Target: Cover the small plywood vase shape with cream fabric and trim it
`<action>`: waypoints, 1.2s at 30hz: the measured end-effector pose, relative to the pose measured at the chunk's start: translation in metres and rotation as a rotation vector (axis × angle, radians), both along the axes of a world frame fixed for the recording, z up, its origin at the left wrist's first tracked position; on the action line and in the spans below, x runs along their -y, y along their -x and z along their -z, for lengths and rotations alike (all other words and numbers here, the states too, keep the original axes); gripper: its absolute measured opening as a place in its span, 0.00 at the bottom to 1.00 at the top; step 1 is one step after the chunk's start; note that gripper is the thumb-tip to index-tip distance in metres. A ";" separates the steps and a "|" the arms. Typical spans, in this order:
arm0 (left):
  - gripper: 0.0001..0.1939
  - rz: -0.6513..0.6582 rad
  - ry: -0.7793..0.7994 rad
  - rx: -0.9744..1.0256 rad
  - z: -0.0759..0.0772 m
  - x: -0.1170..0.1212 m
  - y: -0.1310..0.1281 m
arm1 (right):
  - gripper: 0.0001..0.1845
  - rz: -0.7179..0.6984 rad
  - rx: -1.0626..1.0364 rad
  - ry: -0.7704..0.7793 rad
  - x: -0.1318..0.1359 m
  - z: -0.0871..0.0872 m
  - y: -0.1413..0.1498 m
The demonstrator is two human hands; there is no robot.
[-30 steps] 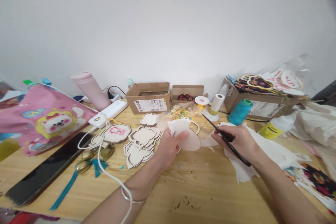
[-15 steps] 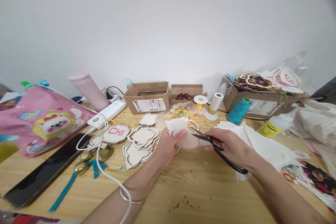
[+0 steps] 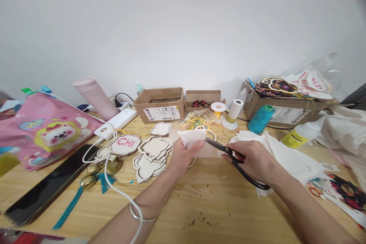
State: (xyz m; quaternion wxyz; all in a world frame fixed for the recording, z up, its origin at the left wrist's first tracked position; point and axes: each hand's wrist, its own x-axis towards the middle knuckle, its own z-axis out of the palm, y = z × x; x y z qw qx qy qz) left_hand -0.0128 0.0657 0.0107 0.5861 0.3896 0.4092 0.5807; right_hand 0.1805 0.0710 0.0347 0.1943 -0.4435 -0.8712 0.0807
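Observation:
My left hand (image 3: 184, 156) pinches a piece of white fabric (image 3: 193, 137) between thumb and fingers, above the middle of the table. In my right hand (image 3: 254, 160) is a pair of black-handled scissors (image 3: 219, 145), fingers in the loops, blades pointing left to the fabric's edge by my left thumb. The blades look closed or nearly so. Under my right wrist lies a larger white cloth (image 3: 280, 160). Left of my left hand are several cloud-shaped wooden pieces (image 3: 154, 150) and a round-edged patch reading "CHI" (image 3: 126, 145).
Behind stand two cardboard boxes (image 3: 160, 108), a tangle of yellow thread (image 3: 200, 120), white spools (image 3: 236, 110) and a teal thread cone (image 3: 260, 119). A filled box (image 3: 286, 110) and glue bottle (image 3: 297, 135) are right. A white cable (image 3: 120, 194) crosses my left forearm; a phone (image 3: 51, 187) lies left.
The scissors' blades have closed and reach slightly further left, up to the fabric. The fabric in my left hand has tilted a little, and its lower part shows less.

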 end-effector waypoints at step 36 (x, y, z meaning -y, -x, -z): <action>0.12 0.017 0.055 0.140 0.000 0.000 0.000 | 0.11 -0.031 -0.124 0.182 -0.012 0.008 -0.007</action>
